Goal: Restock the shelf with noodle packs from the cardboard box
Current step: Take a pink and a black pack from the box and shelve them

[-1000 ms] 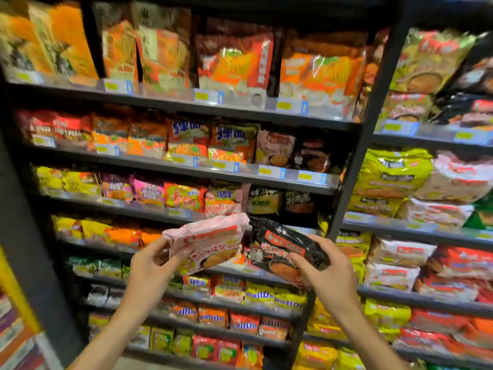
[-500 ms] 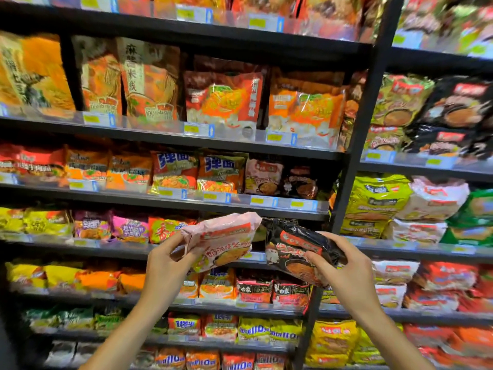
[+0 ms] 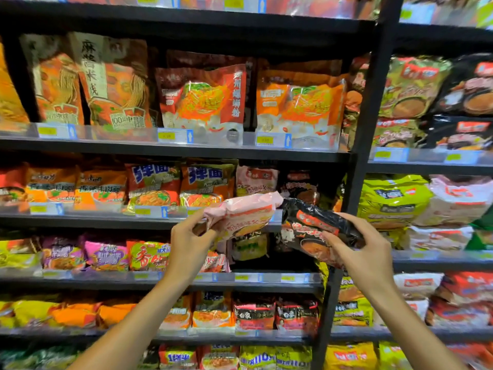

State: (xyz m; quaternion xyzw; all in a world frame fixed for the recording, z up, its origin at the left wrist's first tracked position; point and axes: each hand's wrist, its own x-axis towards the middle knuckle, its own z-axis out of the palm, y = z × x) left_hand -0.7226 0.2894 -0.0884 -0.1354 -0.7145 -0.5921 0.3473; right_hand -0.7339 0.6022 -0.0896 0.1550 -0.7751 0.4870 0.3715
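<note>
My left hand (image 3: 186, 247) pinches the left end of a pink noodle pack (image 3: 241, 216), thumb on the front and fingers curled behind. The pack is a soft, puffy plastic pillow with a crimped seam, its long axis running up and to the right from my fingers, its far end pointing toward the black pack. It hangs in front of the lip of the black metal shelf (image 3: 106, 221), just below a matching pink pack (image 3: 256, 180) standing in the row above my knuckles. To the right, almost touching the pink one's raised tip, is a black noodle pack (image 3: 314, 227) of glossy, crinkled film with red label and a printed bowl. Its long axis slopes down to the right into my right hand (image 3: 365, 252), which clamps its lower right end between thumb and bent fingers. Beyond that hand stands the dark upright post (image 3: 370, 102) of the shelving, with bulky green multipacks (image 3: 394, 198) to its right.
</note>
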